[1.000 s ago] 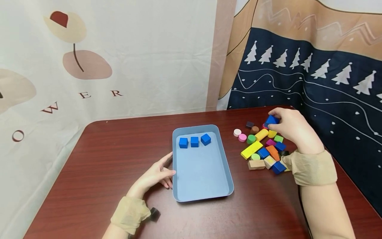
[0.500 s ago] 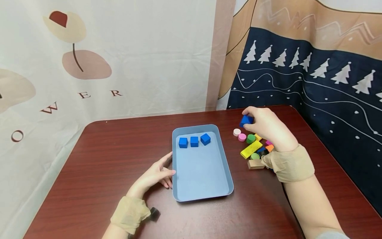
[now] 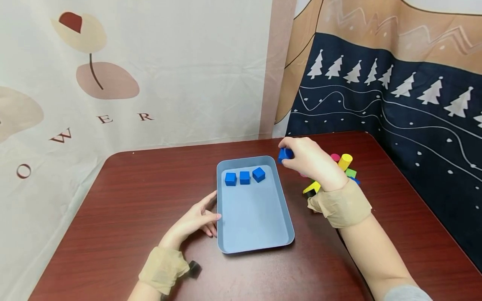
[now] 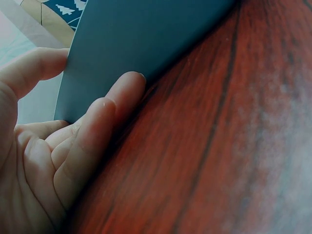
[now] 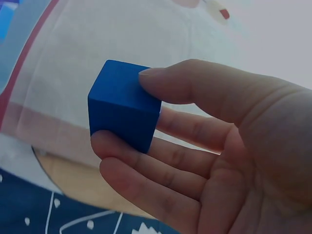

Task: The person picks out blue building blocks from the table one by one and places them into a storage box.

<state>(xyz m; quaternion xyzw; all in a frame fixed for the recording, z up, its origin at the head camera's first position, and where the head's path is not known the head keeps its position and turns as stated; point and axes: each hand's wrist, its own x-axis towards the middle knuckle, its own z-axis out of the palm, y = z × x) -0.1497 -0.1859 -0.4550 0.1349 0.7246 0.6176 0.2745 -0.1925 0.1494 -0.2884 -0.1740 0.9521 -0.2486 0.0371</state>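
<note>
Pinched between thumb and fingers of my right hand (image 3: 308,156), a blue cube (image 5: 122,102) hangs in the air just beyond the far right corner of the blue-grey tray (image 3: 256,228). Three more blue cubes (image 3: 244,177) sit in a row near the tray's far end; the rightmost is turned at an angle. My left hand (image 3: 193,219) rests against the tray's left side, its thumb at the rim. In the left wrist view, loosely bent fingers (image 4: 95,124) touch the tray's outer wall (image 4: 122,39).
Right of the tray lies a heap of coloured blocks, mostly hidden by the right hand and wrist. A yellow cylinder (image 3: 345,161) and a light green block (image 3: 351,172) show there. Curtains (image 3: 188,83) border the table (image 3: 150,184) at the back and right.
My right hand has carried the blue cube leftward from over the heap of blocks to near the tray's far right corner. The left hand and tray have stayed in place.
</note>
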